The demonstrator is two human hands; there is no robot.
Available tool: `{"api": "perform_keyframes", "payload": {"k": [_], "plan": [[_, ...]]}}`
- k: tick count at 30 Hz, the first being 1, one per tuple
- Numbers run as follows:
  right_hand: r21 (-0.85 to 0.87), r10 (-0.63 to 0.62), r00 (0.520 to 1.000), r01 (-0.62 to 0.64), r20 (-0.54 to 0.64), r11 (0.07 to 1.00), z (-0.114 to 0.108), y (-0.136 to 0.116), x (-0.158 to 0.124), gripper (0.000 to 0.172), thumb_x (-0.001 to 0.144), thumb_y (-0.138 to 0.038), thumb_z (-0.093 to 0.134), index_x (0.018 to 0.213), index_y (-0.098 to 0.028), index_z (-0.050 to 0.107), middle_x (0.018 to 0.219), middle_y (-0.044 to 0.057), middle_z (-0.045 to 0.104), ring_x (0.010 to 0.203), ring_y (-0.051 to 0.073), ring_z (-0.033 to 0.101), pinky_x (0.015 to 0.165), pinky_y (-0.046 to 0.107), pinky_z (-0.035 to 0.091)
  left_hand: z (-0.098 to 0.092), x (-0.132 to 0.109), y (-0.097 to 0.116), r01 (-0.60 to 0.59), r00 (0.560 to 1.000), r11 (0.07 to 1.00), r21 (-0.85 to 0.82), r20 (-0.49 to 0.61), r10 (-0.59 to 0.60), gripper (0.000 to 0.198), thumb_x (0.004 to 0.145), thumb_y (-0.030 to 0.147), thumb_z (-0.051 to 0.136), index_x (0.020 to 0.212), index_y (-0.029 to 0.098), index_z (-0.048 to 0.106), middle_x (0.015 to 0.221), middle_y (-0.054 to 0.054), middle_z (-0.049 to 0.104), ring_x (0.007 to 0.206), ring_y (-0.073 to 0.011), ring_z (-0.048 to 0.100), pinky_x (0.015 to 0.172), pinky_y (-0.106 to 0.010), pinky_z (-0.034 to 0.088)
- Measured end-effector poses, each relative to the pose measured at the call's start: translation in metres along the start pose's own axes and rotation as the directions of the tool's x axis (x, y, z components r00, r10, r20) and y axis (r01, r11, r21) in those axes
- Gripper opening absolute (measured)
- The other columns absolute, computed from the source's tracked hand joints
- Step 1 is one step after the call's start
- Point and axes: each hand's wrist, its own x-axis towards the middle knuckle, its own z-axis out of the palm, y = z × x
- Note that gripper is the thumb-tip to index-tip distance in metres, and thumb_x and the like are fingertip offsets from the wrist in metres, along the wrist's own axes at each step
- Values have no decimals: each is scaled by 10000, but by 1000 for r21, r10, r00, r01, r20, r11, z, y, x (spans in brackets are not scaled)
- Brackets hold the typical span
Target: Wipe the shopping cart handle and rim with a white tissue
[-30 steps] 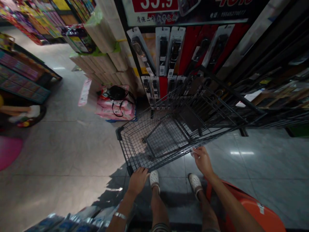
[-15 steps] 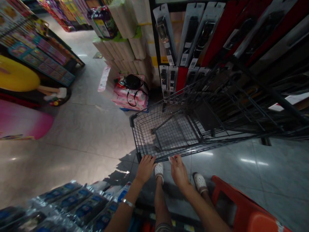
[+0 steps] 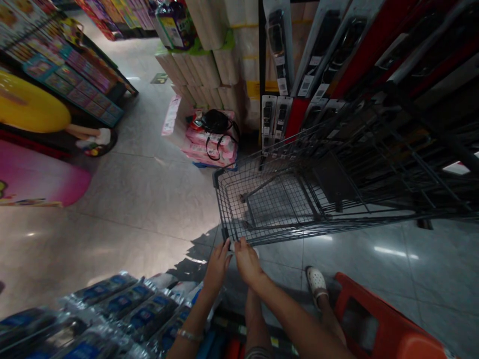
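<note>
A black wire shopping cart stands in front of me with nothing in it, pushed up against a rack of hanging packaged goods. My left hand and my right hand sit side by side on the near left corner of the cart's rim, fingers curled over the wire. A bracelet circles my left wrist. My legs and one white shoe show below the hands.
An orange plastic stool stands at lower right. Blue shrink-wrapped packs lie at lower left. A black bag rests on pink packages beside stacked tissue rolls. Shelves, a yellow and a pink display line the left. Grey tiled floor lies between.
My right hand slid left along the cart rim until it met my left hand at the corner. The view has shifted so the cart sits further right.
</note>
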Motion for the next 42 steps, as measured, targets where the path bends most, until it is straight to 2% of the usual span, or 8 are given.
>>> {"api": "perform_keyframes", "payload": {"k": [3,6,11,19,23,29,38,42], "plan": [[1,-63,998,63,12,998,3,-13,8,413,821,13,378,1169,-94,573,1143,153,614,989,209,627,799,290,536,3,4,-4,16,1000,999,-51,11,-15,457,923,235,322,1369,180,405,1314,-113,533,1224,-202,497,1015,-383,453],[0,-124,992,124,4,992,5,-11,9,399,838,-3,390,1181,-95,572,1157,138,616,1060,207,594,877,293,511,1,10,-11,38,999,997,-72,16,-37,466,918,214,310,1372,172,411,1284,-121,549,1200,-205,516,1017,-390,452],[-16,-129,991,129,-38,992,7,13,4,338,840,-6,412,1074,-126,625,1141,128,631,1032,204,607,881,316,510,-3,18,-20,48,999,995,-83,20,-46,442,931,299,363,1355,194,434,1203,-108,585,1133,-213,556,979,-402,482],[-82,-56,992,47,-110,995,-4,56,-14,488,765,65,410,1163,-130,615,1220,142,619,1083,228,622,896,306,519,3,22,-19,86,996,989,-116,-7,-88,449,907,443,435,1306,244,496,1070,-69,631,1033,-230,602,911,-420,520],[-134,-108,980,86,-167,987,1,90,-25,566,694,97,395,1165,-120,621,1203,144,634,1089,254,625,892,331,533,8,22,-10,171,981,978,-122,-75,-181,478,881,494,461,1283,242,525,1118,-88,616,1054,-245,601,879,-423,540],[-227,-247,915,180,-318,957,4,158,-40,618,655,111,376,1164,-145,615,1177,124,648,1055,244,641,868,341,549,15,22,-2,292,932,938,-189,-164,-323,486,876,482,440,1290,240,520,1186,-87,607,1084,-236,600,891,-417,542],[-102,-164,809,128,-565,986,-39,252,-65,534,740,16,335,1145,-200,607,1135,91,640,1002,195,645,822,298,568,17,29,-5,314,877,910,-270,-283,-387,574,857,525,426,1339,215,463,1209,-104,601,1094,-264,584,914,-443,512],[-92,-150,743,119,-653,989,-57,284,-75,501,771,-28,348,1173,-216,580,1127,81,629,999,184,640,827,296,572,29,36,-6,298,816,934,-194,-456,-355,585,877,527,354,1367,213,419,1164,-117,593,1100,-283,552,904,-477,488]]}}
